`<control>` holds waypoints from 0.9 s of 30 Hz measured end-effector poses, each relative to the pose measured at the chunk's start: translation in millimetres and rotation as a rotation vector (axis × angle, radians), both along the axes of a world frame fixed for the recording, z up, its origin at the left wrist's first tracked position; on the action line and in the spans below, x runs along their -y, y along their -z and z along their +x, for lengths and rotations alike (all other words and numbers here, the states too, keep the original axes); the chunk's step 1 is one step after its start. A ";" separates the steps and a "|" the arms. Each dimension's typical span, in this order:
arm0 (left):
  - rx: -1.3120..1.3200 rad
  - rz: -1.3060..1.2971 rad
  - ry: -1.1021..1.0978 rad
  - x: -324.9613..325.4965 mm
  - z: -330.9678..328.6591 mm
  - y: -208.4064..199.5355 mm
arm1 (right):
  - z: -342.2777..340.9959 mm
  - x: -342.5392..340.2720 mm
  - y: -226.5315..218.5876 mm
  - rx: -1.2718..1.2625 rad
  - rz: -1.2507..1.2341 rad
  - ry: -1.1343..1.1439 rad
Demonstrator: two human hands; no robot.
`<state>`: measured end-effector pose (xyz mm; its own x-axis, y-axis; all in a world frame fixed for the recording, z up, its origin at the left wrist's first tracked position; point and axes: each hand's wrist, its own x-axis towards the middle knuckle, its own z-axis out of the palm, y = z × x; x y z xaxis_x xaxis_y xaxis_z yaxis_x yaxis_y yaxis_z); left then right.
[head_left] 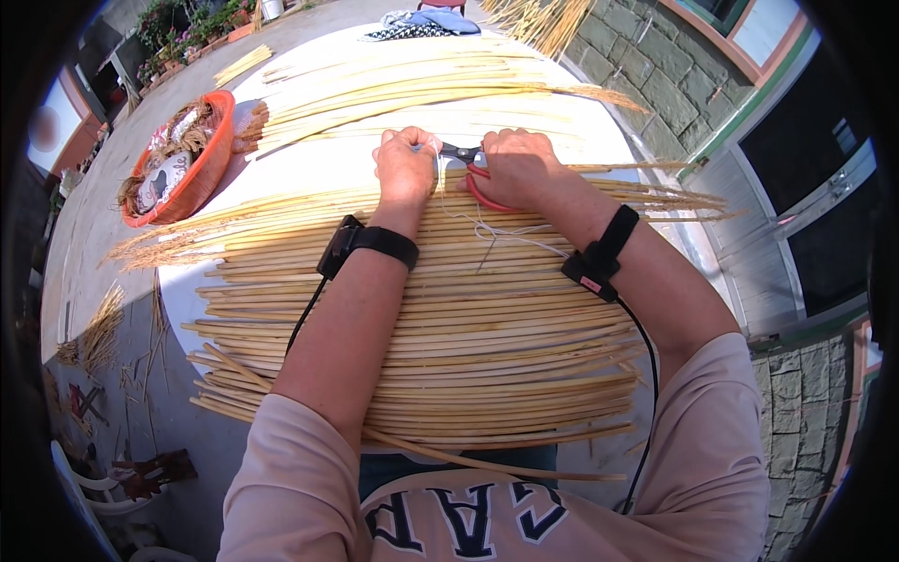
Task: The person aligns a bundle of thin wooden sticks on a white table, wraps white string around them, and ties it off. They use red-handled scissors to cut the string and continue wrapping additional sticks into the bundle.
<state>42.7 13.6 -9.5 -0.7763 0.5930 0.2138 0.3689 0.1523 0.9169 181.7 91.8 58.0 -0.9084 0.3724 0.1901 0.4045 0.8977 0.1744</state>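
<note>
A broad mat of pale yellow stalks (449,347) lies side by side before me on a white table. Above its far edge, my left hand (405,164) pinches a white string (442,178), which hangs down and trails over the stalks toward my right wrist. My right hand (524,169) is closed around scissors (489,192) with red handles and dark blades. The blades point left, reaching the string beside my left fingertips. Whether the blades are closed on the string is too small to tell.
Loose stalks (393,94) lie farther back on the white table (192,286). An orange basket (225,140) with bundled material stands at the left edge, and folded cloth (426,25) at the far end. A stone wall (655,80) and door (796,178) are right; dry stalks (101,332) lie on the left floor.
</note>
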 end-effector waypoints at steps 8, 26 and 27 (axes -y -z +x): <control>0.006 -0.061 -0.059 -3.3 -1.8 1.0 | -4.6 6.1 2.1 0.100 -0.082 0.156; -0.065 -0.156 0.110 1.2 7.5 -6.1 | -7.0 8.7 -2.8 0.167 -0.285 0.242; -0.059 -0.179 0.109 1.4 7.9 -7.6 | -7.6 8.5 -3.0 0.192 -0.296 0.240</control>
